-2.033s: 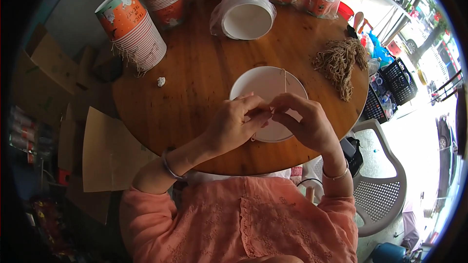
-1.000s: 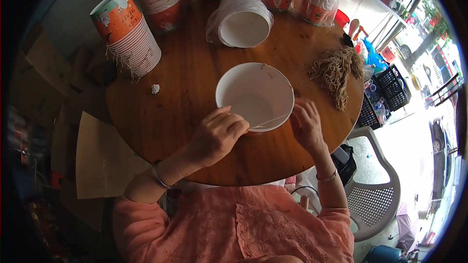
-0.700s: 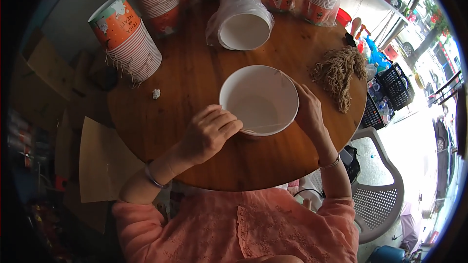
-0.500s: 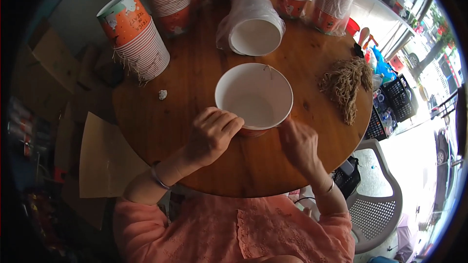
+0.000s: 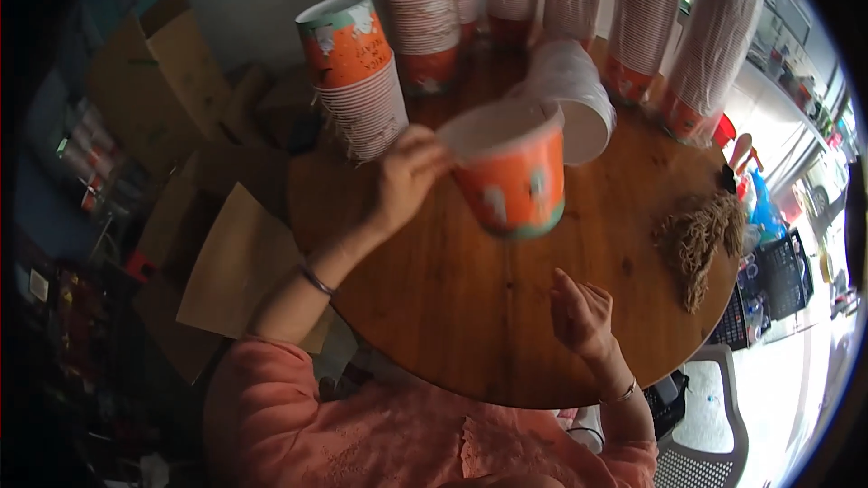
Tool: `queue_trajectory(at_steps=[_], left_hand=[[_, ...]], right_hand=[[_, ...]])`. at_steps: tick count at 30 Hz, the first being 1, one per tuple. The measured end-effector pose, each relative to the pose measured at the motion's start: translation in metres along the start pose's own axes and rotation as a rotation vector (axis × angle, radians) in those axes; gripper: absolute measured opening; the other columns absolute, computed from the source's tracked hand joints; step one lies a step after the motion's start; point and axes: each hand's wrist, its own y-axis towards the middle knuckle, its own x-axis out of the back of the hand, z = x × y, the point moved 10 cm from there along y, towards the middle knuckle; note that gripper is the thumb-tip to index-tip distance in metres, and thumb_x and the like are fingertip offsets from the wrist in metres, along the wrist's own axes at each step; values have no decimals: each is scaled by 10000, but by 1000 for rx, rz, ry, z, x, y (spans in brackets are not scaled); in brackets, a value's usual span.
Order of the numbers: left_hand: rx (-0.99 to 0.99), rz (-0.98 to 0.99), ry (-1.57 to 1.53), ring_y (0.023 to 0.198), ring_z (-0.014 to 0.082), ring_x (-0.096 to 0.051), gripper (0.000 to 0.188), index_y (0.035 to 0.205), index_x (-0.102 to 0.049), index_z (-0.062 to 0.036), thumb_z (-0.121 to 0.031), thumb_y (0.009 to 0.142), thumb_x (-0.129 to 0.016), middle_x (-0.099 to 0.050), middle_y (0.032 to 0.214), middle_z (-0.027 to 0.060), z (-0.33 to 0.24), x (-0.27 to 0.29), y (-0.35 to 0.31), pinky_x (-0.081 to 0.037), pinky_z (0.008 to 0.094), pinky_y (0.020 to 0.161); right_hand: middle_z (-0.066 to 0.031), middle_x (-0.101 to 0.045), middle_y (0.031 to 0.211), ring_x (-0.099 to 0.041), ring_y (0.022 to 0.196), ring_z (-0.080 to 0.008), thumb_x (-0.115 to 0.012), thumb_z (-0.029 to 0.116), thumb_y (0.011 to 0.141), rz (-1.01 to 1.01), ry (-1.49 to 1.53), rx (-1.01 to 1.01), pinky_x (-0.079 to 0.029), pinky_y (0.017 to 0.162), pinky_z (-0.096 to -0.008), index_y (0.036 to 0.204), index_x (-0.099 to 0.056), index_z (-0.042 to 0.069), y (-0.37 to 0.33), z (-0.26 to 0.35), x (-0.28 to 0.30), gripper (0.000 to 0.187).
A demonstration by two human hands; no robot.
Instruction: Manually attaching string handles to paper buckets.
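My left hand (image 5: 407, 176) grips the rim of an orange paper cup (image 5: 511, 176) with a white inside, lifted above the round wooden table (image 5: 470, 307) and tilted sideways. It hangs between a short stack of matching orange cups (image 5: 357, 77) at the left and a white stack lying on its side (image 5: 574, 95). My right hand (image 5: 583, 316) hovers low over the table's near side, fingers apart and holding nothing.
Tall wrapped stacks of cups (image 5: 633, 18) line the table's far edge. A bundle of brown string (image 5: 701, 239) lies at the right. Cardboard sheets (image 5: 231, 267) and boxes sit on the floor to the left. A grey plastic chair (image 5: 714, 434) stands at the lower right.
The cup stood upright on the table under both hands; my left hand has now lifted it and carried it away from me toward the stacks. My right hand let go and drew back.
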Motion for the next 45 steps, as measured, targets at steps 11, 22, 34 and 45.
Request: queue_trajectory(at_steps=[11, 22, 34, 45], left_hand=[[604, -530, -839, 847, 162, -644, 158, 1016, -622, -50, -162, 913, -667, -652, 941, 41, 264, 143, 95, -549, 287, 793], [1078, -386, -379, 557, 102, -536, 302, 724, -579, -123, -359, 867, -701, -512, 576, -44, 283, 111, 0, -469, 271, 533], [39, -206, 462, 1291, 336, -450, 456, 1347, -501, -60, -196, 924, -608, -455, 1407, 170, 184, 128, 104, -378, 388, 1058], [6, 130, 174, 1288, 335, -459, 580, 1374, -428, 5, -3, 823, -608, -503, 1364, 192, 147, -33, 11, -351, 407, 1096]], right_hand=[[-147, -636, 728, -634, 585, -287, -618, -53, 826, 62, 132, -286, -507, 543, -349, 1197, -572, -15, -16, -34, -31, 376], [-126, -627, 698, -633, 574, -248, -606, -43, 837, 86, 242, -474, -497, 549, -313, 1202, -569, -8, -35, -58, -34, 369], [-139, -635, 718, -634, 577, -279, -617, -9, 831, 92, 283, -566, -510, 543, -360, 1230, -579, 23, -40, -63, -39, 402], [-46, -602, 716, -583, 638, -92, -565, 75, 908, 105, 689, -1090, -497, 600, -266, 1240, -559, 17, -74, -125, -67, 338]])
